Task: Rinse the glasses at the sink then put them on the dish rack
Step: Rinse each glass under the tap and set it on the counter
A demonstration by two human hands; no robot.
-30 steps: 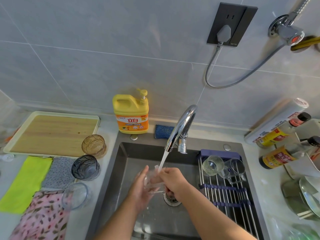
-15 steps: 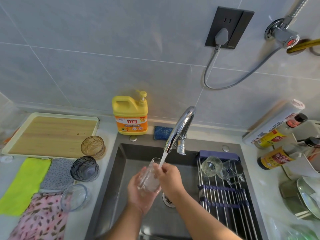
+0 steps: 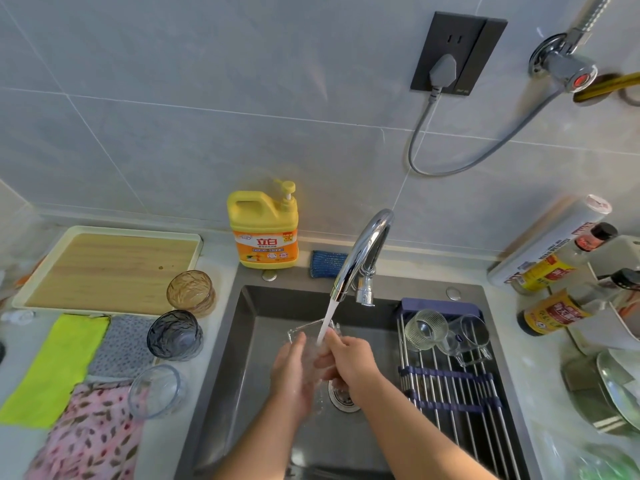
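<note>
A clear glass (image 3: 309, 336) is under the running tap (image 3: 360, 258) over the dark sink (image 3: 249, 358). My left hand (image 3: 292, 370) cups it from the left and below. My right hand (image 3: 348, 358) grips it from the right, fingers at its rim where the water stream lands. Two clear glasses, a ribbed one (image 3: 425, 330) and a mug (image 3: 469, 332), lie on the dish rack (image 3: 457, 386) across the sink's right side. On the left counter stand an amber glass (image 3: 190, 292), a dark grey glass (image 3: 175, 335) and a clear glass (image 3: 156, 390).
A yellow soap bottle (image 3: 263, 230) and a blue sponge (image 3: 325, 263) sit behind the sink. A wooden tray (image 3: 107, 268) and cloths (image 3: 52, 368) lie to the left. Sauce bottles (image 3: 550, 311) and dishes (image 3: 609, 389) crowd the right counter.
The glass was tipped and lifted toward the spout half a second ago; now both hands hold it lower under the stream, with water running over my right fingers.
</note>
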